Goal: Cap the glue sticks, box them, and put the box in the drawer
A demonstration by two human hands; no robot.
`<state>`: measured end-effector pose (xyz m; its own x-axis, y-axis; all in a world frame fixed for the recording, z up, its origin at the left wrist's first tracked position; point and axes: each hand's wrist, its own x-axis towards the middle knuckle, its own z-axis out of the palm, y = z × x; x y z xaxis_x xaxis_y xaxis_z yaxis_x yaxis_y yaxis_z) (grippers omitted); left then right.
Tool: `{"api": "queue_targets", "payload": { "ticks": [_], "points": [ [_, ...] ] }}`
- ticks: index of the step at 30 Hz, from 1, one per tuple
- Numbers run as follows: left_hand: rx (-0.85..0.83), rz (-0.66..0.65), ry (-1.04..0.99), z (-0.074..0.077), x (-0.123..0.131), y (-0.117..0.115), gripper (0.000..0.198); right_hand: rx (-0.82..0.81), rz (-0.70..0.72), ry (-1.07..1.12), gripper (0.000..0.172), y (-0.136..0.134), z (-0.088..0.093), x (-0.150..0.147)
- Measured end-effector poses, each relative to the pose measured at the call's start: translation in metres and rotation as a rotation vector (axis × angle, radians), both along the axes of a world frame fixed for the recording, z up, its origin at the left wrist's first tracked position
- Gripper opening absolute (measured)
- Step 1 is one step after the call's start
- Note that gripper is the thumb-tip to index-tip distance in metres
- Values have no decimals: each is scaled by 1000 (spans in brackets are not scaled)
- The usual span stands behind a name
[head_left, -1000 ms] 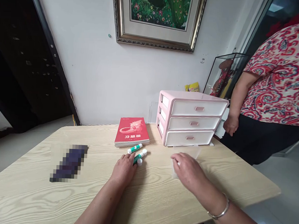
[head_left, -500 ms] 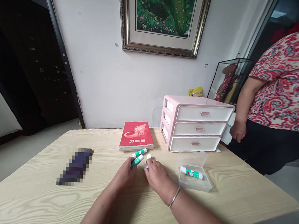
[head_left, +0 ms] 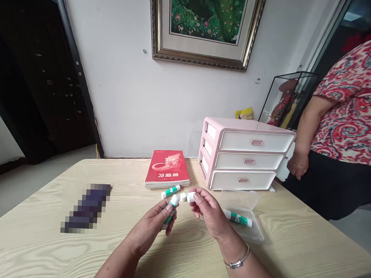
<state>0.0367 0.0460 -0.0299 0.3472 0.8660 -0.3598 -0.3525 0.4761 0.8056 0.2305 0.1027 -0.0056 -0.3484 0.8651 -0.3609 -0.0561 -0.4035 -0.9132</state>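
My left hand [head_left: 154, 223] is closed around a green-and-white glue stick [head_left: 170, 215], tilted with its white end up. Between the thumb and fingers of my right hand [head_left: 211, 212] is a white cap [head_left: 190, 197], its side facing the glue stick but apart from it. A second white cap [head_left: 183, 197] shows between the two hands. Just beyond my left hand, another glue stick [head_left: 171, 191] lies on the table by the book. To the right, partly behind my right hand, a clear plastic box [head_left: 255, 232] with its lid raised holds a glue stick [head_left: 240, 219].
A red book [head_left: 168, 167] lies near the wall. Right of it stands a pink-and-white drawer unit [head_left: 249, 161]. A blurred dark item [head_left: 88, 208] is on the left of the wooden table [head_left: 45, 247]. Beyond the right table edge stands a person in a patterned shirt [head_left: 356, 105].
My left hand has raised its glue stick and turned it more upright. My right hand has lifted from the table with a white cap, moving slightly right, and the other cap now shows uncovered.
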Motion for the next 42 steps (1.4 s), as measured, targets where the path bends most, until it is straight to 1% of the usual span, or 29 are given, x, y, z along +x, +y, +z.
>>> {"api": "queue_targets", "payload": {
  "ticks": [3, 7, 11, 17, 21, 24, 27, 29, 31, 33, 35, 36, 39, 41, 42],
  "points": [
    [30, -68, 38, 5, -1, -2, 43, 61, 120, -37, 58, 1, 6, 5],
    [72, -125, 115, 6, -2, -5, 43, 155, 231, -134, 51, 2, 4, 10],
    [54, -152, 89, 6, -3, -6, 43, 270, 311, -191, 37, 0, 6, 13],
    [17, -202, 45, 12, -3, -6, 43, 390, 390, -258, 31, -2, 21, 14],
    [17, -233, 19, 18, -5, -6, 42, 474, 462, -350, 31, 1, 33, 17],
    [42, -247, 30, 21, -6, -6, 43, 424, 500, -334, 33, 3, 40, 17],
    [94, -272, 102, 23, -5, -7, 44, 360, 506, -343, 33, 0, 40, 13],
    [149, -282, 204, 25, -4, -7, 45, 338, 454, -413, 35, -6, 35, 9],
    [216, -279, 347, 27, -2, -7, 45, 336, 363, -514, 39, -14, 30, 6],
    [251, -287, 442, 28, -1, -7, 46, 389, 333, -663, 44, -19, 28, 6],
    [216, -301, 432, 28, -1, -6, 48, 435, 394, -766, 45, -20, 33, 7],
    [187, -304, 394, 28, -1, -6, 49, 442, 427, -757, 41, -20, 38, 8],
    [164, -299, 272, 28, -3, -4, 49, 436, 500, -618, 30, -15, 51, 11],
    [196, -302, 255, 27, -3, -4, 47, 428, 522, -591, 23, -11, 53, 11],
    [221, -297, 283, 26, -2, -4, 46, 413, 521, -597, 23, -11, 52, 10]
  ]
}}
